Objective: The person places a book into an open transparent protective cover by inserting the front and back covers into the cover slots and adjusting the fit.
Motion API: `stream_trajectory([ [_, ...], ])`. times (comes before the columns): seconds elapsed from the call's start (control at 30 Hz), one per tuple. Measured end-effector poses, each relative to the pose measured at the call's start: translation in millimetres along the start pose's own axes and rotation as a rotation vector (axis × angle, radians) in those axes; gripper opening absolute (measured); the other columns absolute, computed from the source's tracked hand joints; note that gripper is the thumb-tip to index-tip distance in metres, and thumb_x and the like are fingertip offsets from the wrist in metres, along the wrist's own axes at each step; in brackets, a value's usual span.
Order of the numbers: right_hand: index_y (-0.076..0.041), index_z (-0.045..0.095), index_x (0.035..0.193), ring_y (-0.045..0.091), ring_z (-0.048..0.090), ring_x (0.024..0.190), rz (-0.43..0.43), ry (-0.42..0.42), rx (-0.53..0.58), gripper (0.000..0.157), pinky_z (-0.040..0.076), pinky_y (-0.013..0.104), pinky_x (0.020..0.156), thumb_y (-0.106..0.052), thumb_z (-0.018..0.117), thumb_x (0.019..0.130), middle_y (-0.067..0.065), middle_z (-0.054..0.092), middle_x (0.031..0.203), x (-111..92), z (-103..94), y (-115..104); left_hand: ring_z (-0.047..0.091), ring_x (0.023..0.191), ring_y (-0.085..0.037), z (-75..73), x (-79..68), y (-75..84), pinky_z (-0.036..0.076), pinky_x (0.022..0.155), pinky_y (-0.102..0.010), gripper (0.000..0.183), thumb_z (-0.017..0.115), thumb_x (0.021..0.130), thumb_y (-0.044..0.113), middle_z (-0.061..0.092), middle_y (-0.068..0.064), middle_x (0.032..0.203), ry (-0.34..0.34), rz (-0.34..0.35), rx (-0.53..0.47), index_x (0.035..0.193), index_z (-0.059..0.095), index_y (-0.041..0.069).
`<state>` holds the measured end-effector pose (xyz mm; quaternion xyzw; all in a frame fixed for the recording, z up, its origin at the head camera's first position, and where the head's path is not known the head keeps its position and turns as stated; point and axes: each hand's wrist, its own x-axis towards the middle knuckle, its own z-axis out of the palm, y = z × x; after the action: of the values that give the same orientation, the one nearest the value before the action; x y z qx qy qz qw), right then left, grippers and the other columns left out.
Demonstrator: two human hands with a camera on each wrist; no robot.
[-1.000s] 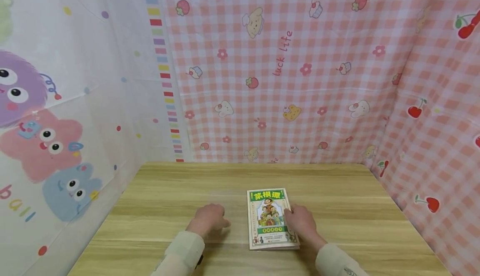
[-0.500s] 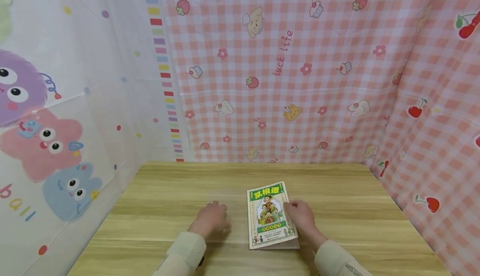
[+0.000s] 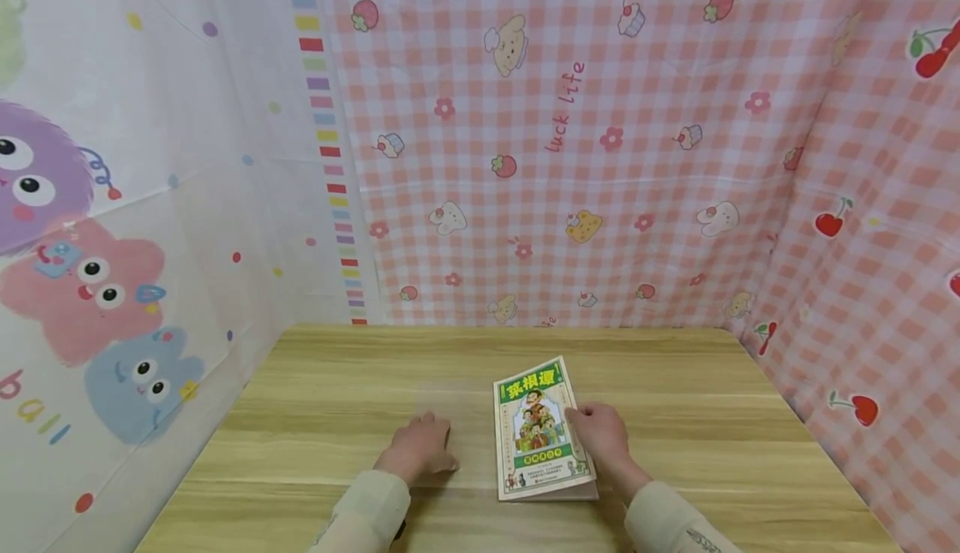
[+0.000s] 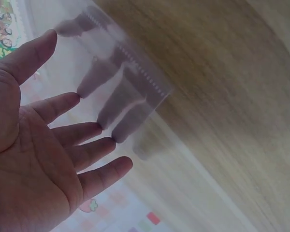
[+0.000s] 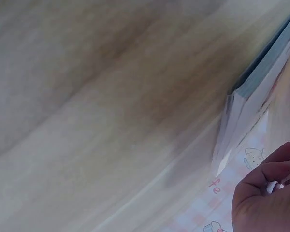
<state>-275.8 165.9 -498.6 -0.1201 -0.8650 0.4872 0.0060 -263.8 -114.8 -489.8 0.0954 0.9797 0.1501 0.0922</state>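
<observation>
A book [image 3: 534, 428] with a green and white cover and cartoon figures lies on the table in the head view. The right edge of its front cover is raised, leaving a gap above the pages. My right hand [image 3: 603, 438] pinches that edge between thumb and fingers. Left of the book rests my left hand [image 3: 417, 446], palm down. The left wrist view shows its spread fingers with the tips touching a clear plastic sleeve [image 4: 135, 79], which mirrors them. In the right wrist view the book's edge [image 5: 256, 79] stands near the right hand.
The wooden table [image 3: 337, 369] carries the book and sleeve. A pink checked cloth [image 3: 577, 161] hangs behind the table and along the right. A white cloth [image 3: 247, 203] with cartoon characters hangs at the left.
The right edge of the book's cover has risen and tilted toward the left in my right hand's grip. My left hand shifted slightly and stays left of the book.
</observation>
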Motion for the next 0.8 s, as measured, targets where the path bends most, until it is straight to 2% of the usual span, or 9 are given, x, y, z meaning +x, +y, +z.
stream_trajectory([
  [0.07, -0.003, 0.071, 0.088, 0.021, 0.056, 0.073, -0.006, 0.005, 0.009, 0.027, 0.044, 0.032, 0.061, -0.025, 0.060, 0.097, 0.007, 0.064, 0.077, -1, 0.0, -2, 0.050, 0.122, -0.046, 0.9, -0.8, -0.4, 0.040, 0.100, -0.061, 0.060, 0.081, 0.081, 0.030, 0.054, -0.025, 0.129, -0.003, -0.001, -0.003, 0.127, 0.061, -0.001],
  [0.17, -0.001, 0.072, 0.104, 0.025, 0.062, 0.085, -0.022, 0.018, 0.038, 0.033, 0.051, 0.039, 0.073, -0.029, 0.056, 0.099, 0.011, 0.069, 0.091, -3, 1.8, -7, 0.048, 0.124, -0.047, 1.3, -1.7, -0.9, 0.039, 0.101, -0.061, 0.060, 0.081, 0.081, 0.030, 0.053, -0.026, 0.131, -0.002, 0.003, -0.006, 0.129, 0.060, -0.001],
  [0.27, -0.002, 0.068, 0.122, 0.027, 0.064, 0.097, -0.057, -0.004, 0.155, 0.041, 0.053, 0.044, 0.084, -0.033, 0.049, 0.103, 0.014, 0.070, 0.108, -4, 5.2, -14, 0.047, 0.125, -0.048, 1.1, -2.1, -0.9, 0.039, 0.101, -0.062, 0.061, 0.081, 0.082, 0.029, 0.052, -0.026, 0.132, -0.001, 0.009, -0.006, 0.129, 0.059, -0.002],
  [0.4, -0.006, 0.062, 0.134, 0.026, 0.067, 0.093, -0.163, -0.101, 0.370, 0.043, 0.057, 0.040, 0.077, -0.034, 0.044, 0.106, 0.017, 0.066, 0.121, -4, 11.0, -20, 0.047, 0.125, -0.048, -0.6, -2.4, 0.0, 0.039, 0.101, -0.062, 0.061, 0.080, 0.082, 0.029, 0.052, -0.027, 0.134, -0.002, 0.013, 0.005, 0.130, 0.059, -0.002],
  [0.47, -0.006, 0.059, 0.137, 0.026, 0.068, 0.091, -0.222, -0.159, 0.420, 0.043, 0.057, 0.038, 0.073, -0.033, 0.043, 0.107, 0.018, 0.064, 0.125, -5, 13.9, -23, 0.047, 0.126, -0.048, -1.3, -2.1, 0.0, 0.038, 0.102, -0.062, 0.060, 0.081, 0.081, 0.029, 0.051, -0.027, 0.135, -0.005, 0.009, 0.006, 0.129, 0.060, -0.001],
  [0.63, -0.007, 0.046, 0.148, 0.034, 0.061, 0.115, -0.310, -0.248, 0.385, 0.050, 0.056, 0.042, 0.082, -0.034, 0.046, 0.106, 0.020, 0.055, 0.139, -9, 23.4, -29, 0.049, 0.123, -0.047, -2.8, -0.9, 0.5, 0.039, 0.101, -0.062, 0.060, 0.082, 0.080, 0.028, 0.054, -0.026, 0.131, -0.016, -0.008, 0.002, 0.128, 0.061, 0.000],
  [0.8, -0.005, 0.034, 0.154, 0.040, 0.045, 0.133, -0.380, -0.270, 0.326, 0.055, 0.048, 0.052, 0.095, -0.033, 0.043, 0.107, 0.021, 0.039, 0.153, -14, 35.2, -36, 0.053, 0.117, -0.045, -3.5, 0.1, 0.5, 0.042, 0.097, -0.061, 0.058, 0.083, 0.079, 0.028, 0.057, -0.024, 0.122, -0.013, -0.007, 0.007, 0.125, 0.062, -0.001],
])
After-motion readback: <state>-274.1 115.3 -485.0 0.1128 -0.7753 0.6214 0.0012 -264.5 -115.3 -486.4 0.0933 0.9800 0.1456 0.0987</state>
